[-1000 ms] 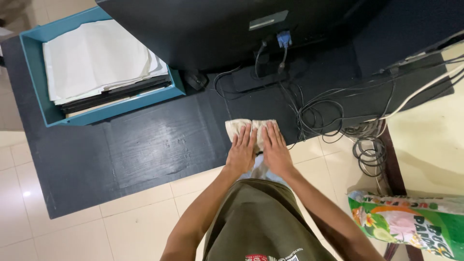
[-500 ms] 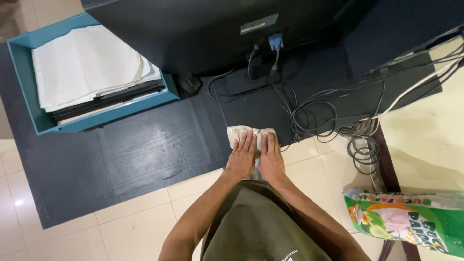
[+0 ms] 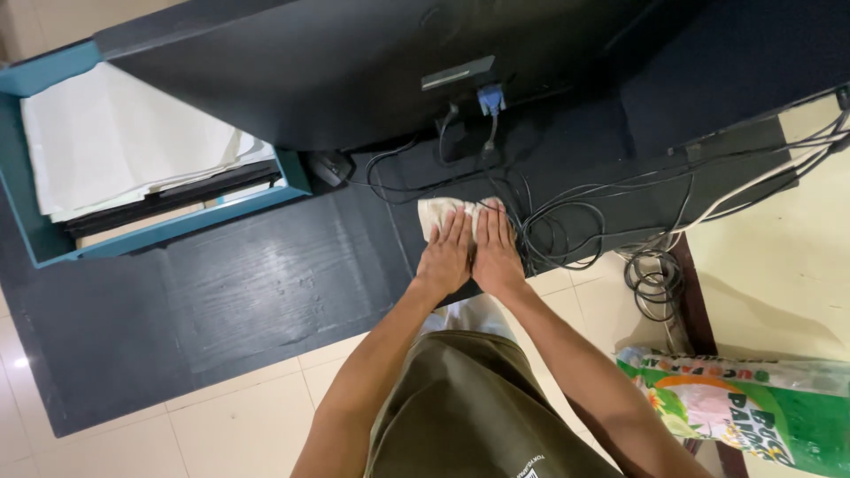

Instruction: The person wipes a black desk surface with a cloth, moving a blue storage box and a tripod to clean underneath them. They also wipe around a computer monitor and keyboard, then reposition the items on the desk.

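Indoor light, moderately bright, warm cast. Small specular hotspot on floor tile (image 3: pixel 19 362) at left edge. Dull sheen across dark desk top (image 3: pixel 257 283), streaky, brightest left of centre. Back of monitor (image 3: pixel 354 71) very dark, little detail. Soft shadow under desk edge onto tiles. Focus acceptable at centre; slight softness and wide-angle stretch toward corners. Cables (image 3: pixel 567 230) crisp.

Single head cam, looking steeply down over own chest and forearms. Faces fwd across dark desk (image 3: pixel 248 292) toward back of monitor (image 3: pixel 354 71); tiled floor (image 3: pixel 239 425) at bottom edge. Close range, arm's length; no 2nd view, no overlap to note.
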